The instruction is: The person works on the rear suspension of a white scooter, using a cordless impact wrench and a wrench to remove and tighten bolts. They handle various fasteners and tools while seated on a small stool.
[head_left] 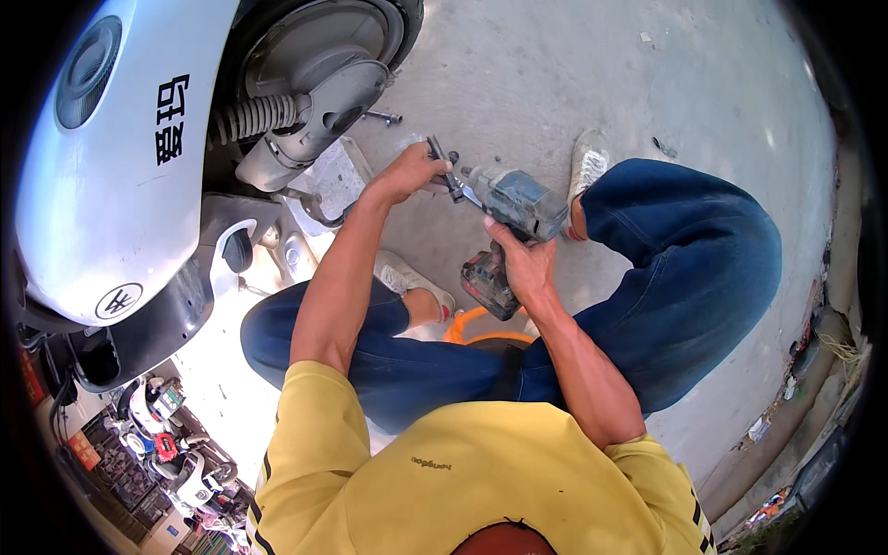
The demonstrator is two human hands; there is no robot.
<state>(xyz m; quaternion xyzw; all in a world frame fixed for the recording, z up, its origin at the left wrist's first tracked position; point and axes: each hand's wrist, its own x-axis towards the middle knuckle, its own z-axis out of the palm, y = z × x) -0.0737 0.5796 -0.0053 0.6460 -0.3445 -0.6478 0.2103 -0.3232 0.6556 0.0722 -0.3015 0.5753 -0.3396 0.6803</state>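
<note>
My left hand point(413, 172) is closed on a dark metal tool or part point(434, 150) just in front of the nose of a grey-teal cordless impact driver point(518, 199). Some silver metal shows between them; its exact shape I cannot make out. My right hand point(524, 265) grips the driver by its handle, with the battery below. To the upper left stands a white scooter point(120, 222), with its wheel point(305, 37), spring shock point(259, 117) and grey swingarm. A small metal bolt or socket piece point(384, 117) lies on the ground beside it.
My bent legs in jeans point(684, 259) frame both sides. An orange ring-shaped object point(476, 319) is beneath me. A pale block point(338, 171) sits by the scooter on the concrete ground point(703, 83). Parked scooters point(166, 444) show at lower left, a littered edge point(823, 361) at right.
</note>
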